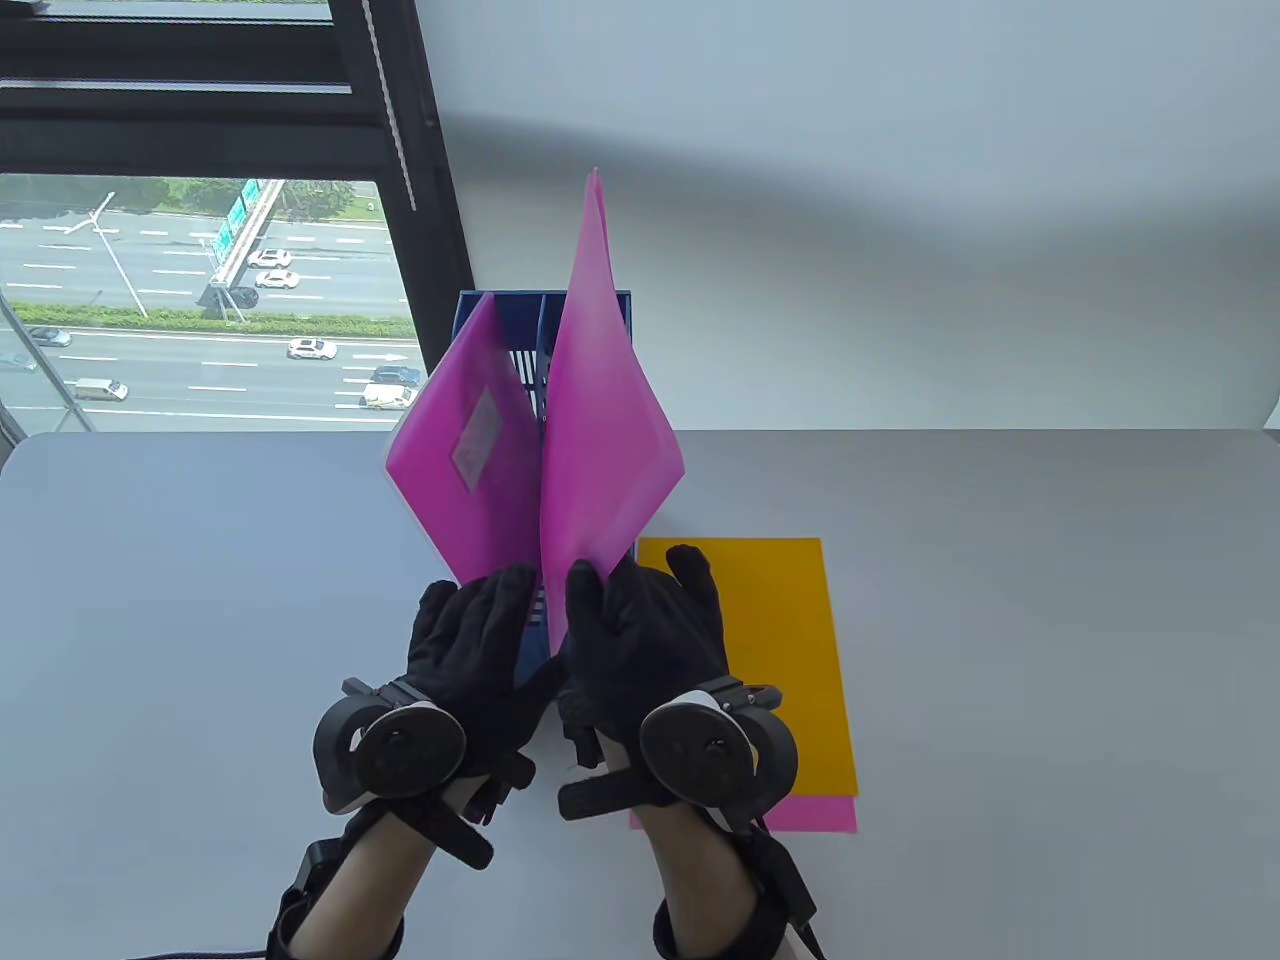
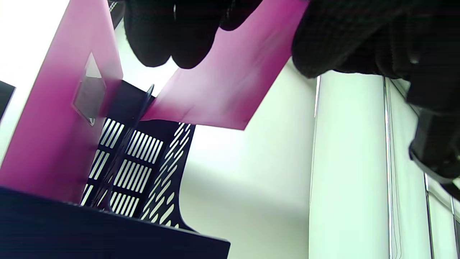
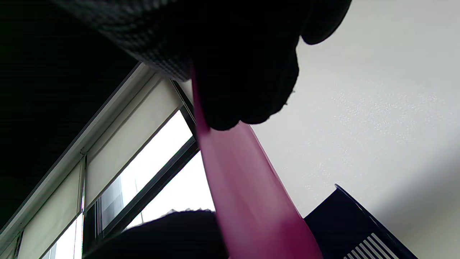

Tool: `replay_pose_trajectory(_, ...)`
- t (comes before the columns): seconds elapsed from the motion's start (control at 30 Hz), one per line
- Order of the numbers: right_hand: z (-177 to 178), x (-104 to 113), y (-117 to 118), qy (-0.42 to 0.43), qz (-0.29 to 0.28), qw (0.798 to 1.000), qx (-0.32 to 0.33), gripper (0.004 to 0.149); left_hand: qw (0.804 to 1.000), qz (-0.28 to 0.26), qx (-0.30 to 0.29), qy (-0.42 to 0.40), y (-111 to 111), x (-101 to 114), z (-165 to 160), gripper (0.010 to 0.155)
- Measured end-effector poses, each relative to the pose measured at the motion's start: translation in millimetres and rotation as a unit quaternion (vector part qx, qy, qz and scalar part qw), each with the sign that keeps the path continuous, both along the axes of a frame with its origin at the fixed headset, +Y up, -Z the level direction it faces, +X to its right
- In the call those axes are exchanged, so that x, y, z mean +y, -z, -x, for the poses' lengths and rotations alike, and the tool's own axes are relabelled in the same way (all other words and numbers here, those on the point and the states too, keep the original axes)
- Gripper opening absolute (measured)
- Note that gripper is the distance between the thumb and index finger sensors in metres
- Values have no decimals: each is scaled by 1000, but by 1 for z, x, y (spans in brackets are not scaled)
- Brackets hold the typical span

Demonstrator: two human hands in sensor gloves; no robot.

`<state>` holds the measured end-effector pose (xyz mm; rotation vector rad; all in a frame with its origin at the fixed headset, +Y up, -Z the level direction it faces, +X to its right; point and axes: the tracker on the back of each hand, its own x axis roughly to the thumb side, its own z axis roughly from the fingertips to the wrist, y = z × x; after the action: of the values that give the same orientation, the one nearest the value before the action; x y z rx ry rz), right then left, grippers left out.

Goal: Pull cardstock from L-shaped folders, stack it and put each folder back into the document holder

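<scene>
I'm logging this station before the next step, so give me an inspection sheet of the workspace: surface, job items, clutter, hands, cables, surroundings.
Surface: pale grey table.
Job's things: blue document holder at the far edge; left pink folder standing in it; right pink folder tilted over it; yellow cardstock flat on pink cardstock.
Clutter: nothing seen.
Hands: left hand at the left folder's lower corner, grip unclear; right hand pinches the right folder's lower corner.
Cables: black leads at both wrists.
Surroundings: window over a road; white wall.
</scene>
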<state>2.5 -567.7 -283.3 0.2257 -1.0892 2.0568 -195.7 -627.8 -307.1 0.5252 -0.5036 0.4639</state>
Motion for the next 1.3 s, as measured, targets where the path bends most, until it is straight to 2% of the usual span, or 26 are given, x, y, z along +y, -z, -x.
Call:
replay_pose_trajectory(0.1, 7, 2, -4, -12, -1, 1000, 8, 45, 1000, -19, 17, 8, -1, -2, -3, 80)
replay_pose_trajectory(0.3, 17, 1, -8, -19, 6, 999, 34, 46, 1000, -4, 21, 15, 3, -7, -4, 72)
replay_pose_trajectory(0.43, 24, -1, -10, -33, 6, 999, 37, 48, 998, -32, 46, 31, 1, -5, -4, 63)
replay_pose_trajectory(0.67, 22, -1, -7, -21, 27, 997, 70, 57, 997, -46, 59, -3, 1, -2, 5, 56)
replay_pose_trajectory(0.73, 17, 0, -5, -6, 39, 995, 95, 55, 997, -30, 54, -38, 4, -1, 13, 55)
replay_pose_trajectory(0.9, -7, 5, -1, 40, 43, 993, 103, 52, 994, 25, 23, -107, 15, -1, 37, 52)
replay_pose_trajectory(1.03, -37, 5, 7, 84, 64, 988, 113, 51, 979, 78, -16, -190, 24, -2, 58, 50)
replay_pose_trajectory(1.23, -80, -2, 19, 156, 98, 972, 143, 54, 959, 144, -73, -235, 35, -4, 84, 48)
replay_pose_trajectory(1.3, -88, -7, 24, 181, 109, 961, 181, 59, 954, 160, -87, -240, 38, -5, 89, 47)
